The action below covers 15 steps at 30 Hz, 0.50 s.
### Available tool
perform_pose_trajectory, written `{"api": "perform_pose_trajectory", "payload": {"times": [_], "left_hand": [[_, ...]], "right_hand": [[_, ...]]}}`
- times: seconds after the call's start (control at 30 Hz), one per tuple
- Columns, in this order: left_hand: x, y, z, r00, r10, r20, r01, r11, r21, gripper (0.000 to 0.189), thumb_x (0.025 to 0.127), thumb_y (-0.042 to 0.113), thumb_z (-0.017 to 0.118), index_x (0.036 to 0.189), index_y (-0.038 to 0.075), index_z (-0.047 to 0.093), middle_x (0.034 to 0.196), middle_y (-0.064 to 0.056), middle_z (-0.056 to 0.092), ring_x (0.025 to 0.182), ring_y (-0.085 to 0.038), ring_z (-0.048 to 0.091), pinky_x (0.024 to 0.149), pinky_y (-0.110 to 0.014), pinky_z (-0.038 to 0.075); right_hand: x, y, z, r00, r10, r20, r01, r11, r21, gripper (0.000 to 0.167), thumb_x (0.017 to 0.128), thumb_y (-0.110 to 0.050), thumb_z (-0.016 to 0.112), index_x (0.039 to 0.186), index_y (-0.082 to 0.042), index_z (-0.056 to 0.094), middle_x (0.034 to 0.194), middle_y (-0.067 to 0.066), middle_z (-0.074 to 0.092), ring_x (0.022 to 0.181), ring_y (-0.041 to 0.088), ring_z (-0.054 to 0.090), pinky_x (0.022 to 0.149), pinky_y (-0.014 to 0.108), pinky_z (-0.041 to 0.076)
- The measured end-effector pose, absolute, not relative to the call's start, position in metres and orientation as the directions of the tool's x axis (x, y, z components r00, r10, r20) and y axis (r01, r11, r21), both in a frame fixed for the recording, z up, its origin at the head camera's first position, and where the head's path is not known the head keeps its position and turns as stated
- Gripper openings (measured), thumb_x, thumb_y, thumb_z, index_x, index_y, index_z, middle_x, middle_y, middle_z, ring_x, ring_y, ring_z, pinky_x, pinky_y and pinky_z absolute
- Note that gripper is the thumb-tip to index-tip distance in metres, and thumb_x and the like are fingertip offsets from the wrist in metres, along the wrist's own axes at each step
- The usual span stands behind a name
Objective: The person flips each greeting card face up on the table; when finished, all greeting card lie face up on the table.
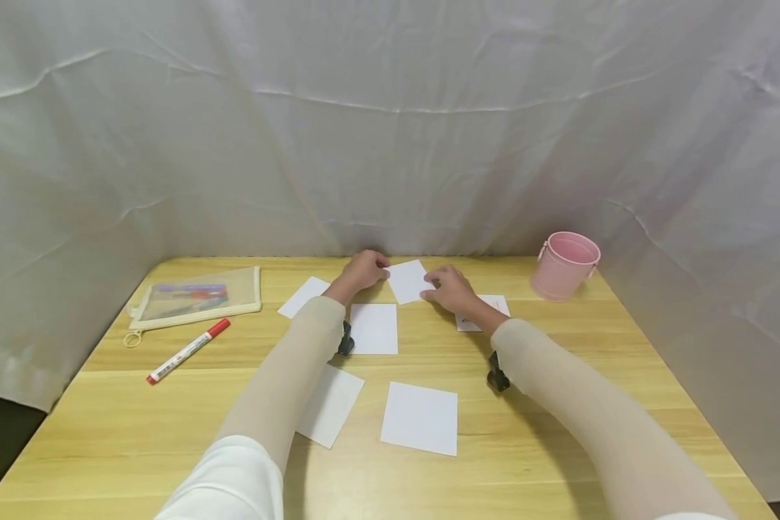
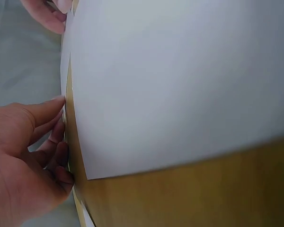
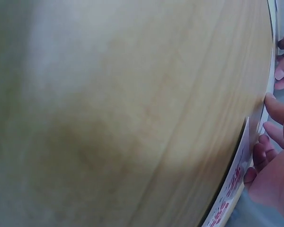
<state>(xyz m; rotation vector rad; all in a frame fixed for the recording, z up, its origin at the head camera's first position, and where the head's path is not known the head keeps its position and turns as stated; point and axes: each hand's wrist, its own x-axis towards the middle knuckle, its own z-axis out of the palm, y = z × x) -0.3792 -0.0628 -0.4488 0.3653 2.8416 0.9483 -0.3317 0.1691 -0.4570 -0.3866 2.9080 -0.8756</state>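
At the back of the table, a blank white card (image 1: pixel 406 282) lies between the two hands. My left hand (image 1: pixel 362 271) holds its left edge with thumb and fingers, the fingers curled in the left wrist view. On its right edge my right hand (image 1: pixel 451 289) pinches with the thumb and fingertips. A card with red and black print (image 1: pixel 494 307) lies partly hidden under the right wrist. Another white card (image 1: pixel 373 329) lies just in front of the held one, and one more white card (image 1: pixel 302 295) sits left of the left hand.
Nearer the front lie a tilted white card (image 1: pixel 333 406), partly covered by the left sleeve, and a white card (image 1: pixel 419 419). At left are a red marker (image 1: pixel 188 352) and a zip pouch (image 1: pixel 243 289) with pens. A pink bucket (image 1: pixel 559 278) stands back right, before a grey curtain (image 1: pixel 390 159).
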Motion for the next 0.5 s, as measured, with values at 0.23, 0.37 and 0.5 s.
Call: {"api": "perform_pose_trajectory", "payload": {"times": [0.23,0.37,0.5], "left_hand": [[-0.3795,-0.0610,-0.4470,-0.955,0.293,-0.056,0.195,0.755,0.626,0.023,0.101,0.016,0.061,0.117,0.007,0.074,0.122,-0.010,0.070,0.116,-0.027,0.060,0.106,-0.040,0.045],[-0.3796,-0.0606,-0.4451,-0.950,0.308,-0.058,0.203,0.743,0.638,0.031,0.098,0.014,0.064,0.127,0.004,0.068,0.129,-0.013,0.066,0.123,-0.029,0.056,0.110,-0.041,0.042],[-0.3794,-0.0605,-0.4450,-0.948,0.314,-0.056,0.213,0.753,0.623,0.038,0.096,0.018,0.069,0.130,0.004,0.065,0.131,-0.013,0.065,0.124,-0.029,0.055,0.111,-0.041,0.040]], "right_hand": [[-0.3313,0.1685,-0.4581,-0.967,-0.255,-0.007,-0.212,0.818,-0.535,0.050,0.095,-0.032,0.071,0.137,-0.007,0.061,0.146,0.020,0.047,0.135,0.040,0.043,0.113,0.054,0.034],[-0.3310,0.1686,-0.4572,-0.969,-0.245,-0.018,-0.198,0.822,-0.534,0.055,0.094,-0.034,0.071,0.140,-0.006,0.058,0.148,0.020,0.045,0.137,0.041,0.041,0.115,0.055,0.033],[-0.3314,0.1685,-0.4567,-0.972,-0.233,-0.036,-0.179,0.830,-0.529,0.058,0.094,-0.036,0.071,0.141,-0.006,0.056,0.149,0.020,0.043,0.139,0.041,0.040,0.116,0.055,0.032]]}}
